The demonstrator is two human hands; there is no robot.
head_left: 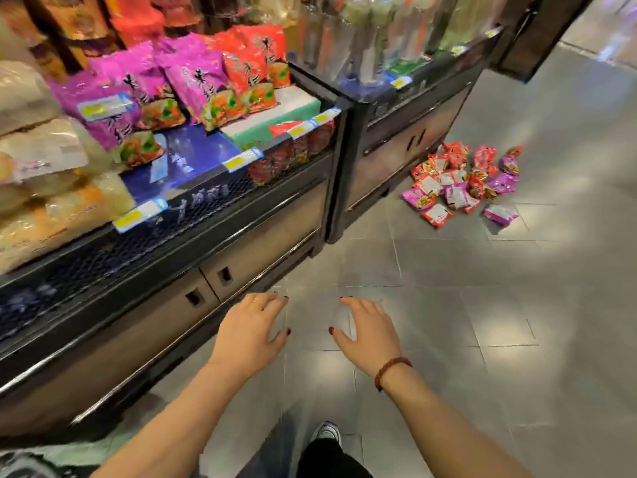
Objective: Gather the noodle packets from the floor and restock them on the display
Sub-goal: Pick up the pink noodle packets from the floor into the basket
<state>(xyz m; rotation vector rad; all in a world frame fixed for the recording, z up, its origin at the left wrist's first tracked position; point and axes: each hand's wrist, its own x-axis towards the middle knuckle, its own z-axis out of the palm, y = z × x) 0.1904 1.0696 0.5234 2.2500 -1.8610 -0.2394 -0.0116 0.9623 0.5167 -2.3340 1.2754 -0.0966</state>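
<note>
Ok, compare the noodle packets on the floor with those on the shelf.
The floor packets lie in a scattered heap; the shelf packets lean upright in rows. On the floor red and purple are mixed, several showing white labels; on the shelf purple sits left, red right, fronts out. Both share red and purple wrappers.

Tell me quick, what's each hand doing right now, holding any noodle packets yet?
Left hand: open, fingers spread, holding nothing.
Right hand: open, fingers spread, holding nothing.
The noodle packets lie on the floor.
</note>
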